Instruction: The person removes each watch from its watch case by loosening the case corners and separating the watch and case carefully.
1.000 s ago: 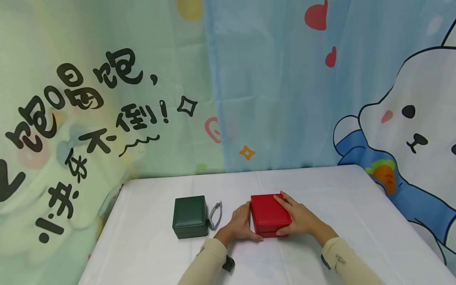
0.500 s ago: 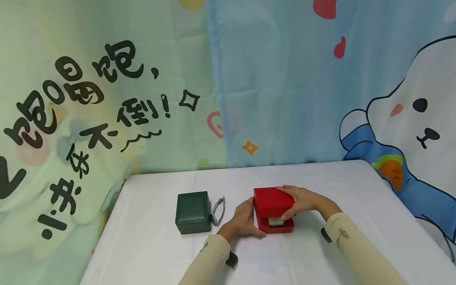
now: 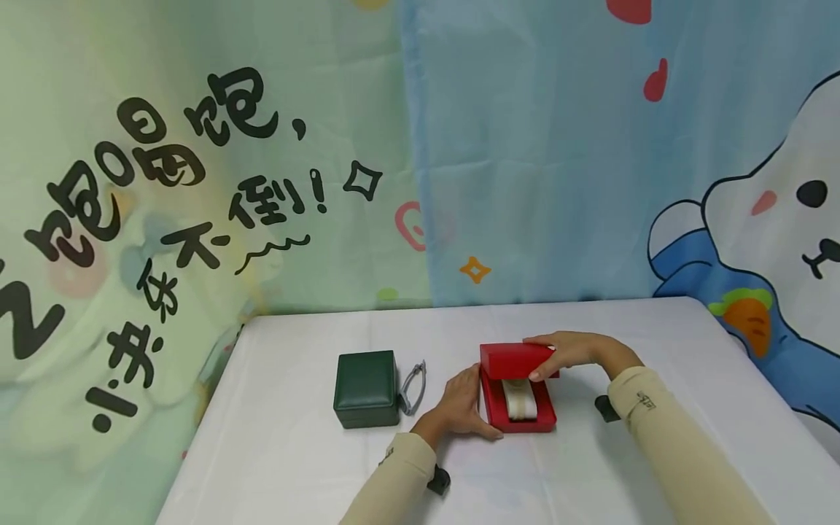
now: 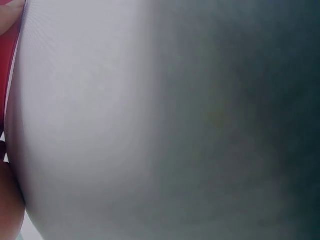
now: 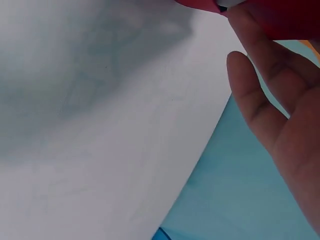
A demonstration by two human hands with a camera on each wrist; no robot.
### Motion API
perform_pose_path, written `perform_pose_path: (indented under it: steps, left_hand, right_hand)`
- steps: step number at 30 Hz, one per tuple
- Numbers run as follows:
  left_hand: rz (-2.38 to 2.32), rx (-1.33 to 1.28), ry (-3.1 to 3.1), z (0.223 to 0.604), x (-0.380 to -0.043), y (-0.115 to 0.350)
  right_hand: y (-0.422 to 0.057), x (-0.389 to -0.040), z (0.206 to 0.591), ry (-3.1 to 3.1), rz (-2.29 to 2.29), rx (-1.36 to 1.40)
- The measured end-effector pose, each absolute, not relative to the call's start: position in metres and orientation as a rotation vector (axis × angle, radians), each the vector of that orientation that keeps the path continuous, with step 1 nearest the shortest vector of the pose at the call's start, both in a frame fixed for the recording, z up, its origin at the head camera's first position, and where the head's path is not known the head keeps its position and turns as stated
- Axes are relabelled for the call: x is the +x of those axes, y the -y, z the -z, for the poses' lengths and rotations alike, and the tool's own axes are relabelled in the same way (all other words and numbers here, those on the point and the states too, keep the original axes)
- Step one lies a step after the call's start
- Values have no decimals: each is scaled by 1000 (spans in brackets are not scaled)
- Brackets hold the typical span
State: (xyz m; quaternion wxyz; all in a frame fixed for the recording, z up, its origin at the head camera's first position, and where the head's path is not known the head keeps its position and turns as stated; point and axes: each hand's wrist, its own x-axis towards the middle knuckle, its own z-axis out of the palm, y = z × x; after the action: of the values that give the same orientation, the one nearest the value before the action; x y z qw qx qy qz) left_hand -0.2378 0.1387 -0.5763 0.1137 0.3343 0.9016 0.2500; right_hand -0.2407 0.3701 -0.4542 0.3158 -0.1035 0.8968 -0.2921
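Observation:
A red box [image 3: 499, 408] stands on the white table in the head view, lid raised and tilted back. Inside shows a cream cushion [image 3: 520, 399]. My right hand [image 3: 577, 353] grips the lid [image 3: 505, 361], thumb at its front edge and fingers over the top. In the right wrist view, fingertips meet the red lid [image 5: 295, 22]. My left hand [image 3: 462, 408] rests against the box's left side, fingers extended along it and thumb at the front corner. The left wrist view shows only bits of fingers and a red strip [image 4: 9, 65] at its left edge.
A closed dark green box [image 3: 365, 390] stands left of the red one. Touching close by its right side is a silver-grey loop [image 3: 412, 388], like a bracelet or watch band. A printed curtain [image 3: 525, 182] hangs behind the table's far edge [image 3: 472, 306].
My right hand has lifted the red box's lid up and back from shut, uncovering the cream cushion. My left hand has stayed at the box's left side.

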Motion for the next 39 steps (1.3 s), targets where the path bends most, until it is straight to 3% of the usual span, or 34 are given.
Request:
perform_pose_path:
  steps: [19,27,35,39]
  left_hand:
    - [-744,936,-2628,564,-240,-137]
    - [-766,916,-2627,571,-239,-138]
    - [-762,890,-2603,572,-239,-143]
    - [-737,899,-2611,571,-239,-143]
  right_hand:
    - [-363,-245,460,-2377,1204,66]
    - [-353,-227,478,-2478,1262,135]
    - [-358,-194,492,-2688,1012,166]
    - [-354,-182,502,-2801,915,23]
